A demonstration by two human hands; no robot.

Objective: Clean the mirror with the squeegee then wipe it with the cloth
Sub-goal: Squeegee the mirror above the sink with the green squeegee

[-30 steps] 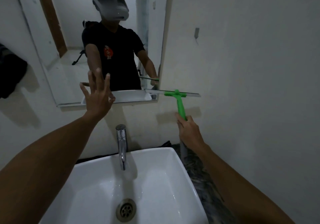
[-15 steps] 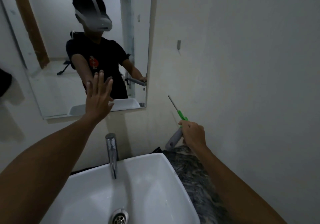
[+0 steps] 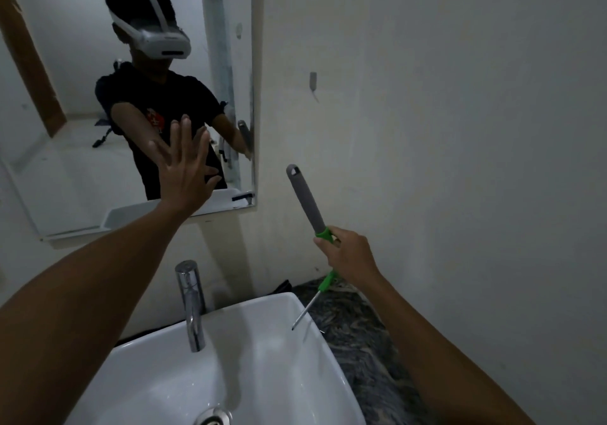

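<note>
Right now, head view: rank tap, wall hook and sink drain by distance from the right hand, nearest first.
From the right hand, which holds the squeegee:
1. Tap, to its left, behind the sink.
2. Wall hook, straight above on the wall.
3. Sink drain, down-left at the bottom edge.
Tap and hook look close in distance; the order is tentative.

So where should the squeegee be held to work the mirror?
Judging by its pose, on the grey handle, coming from the sink side. The right hand grips the green neck of the squeegee, blade pointing down, so it likely needs turning.
</note>
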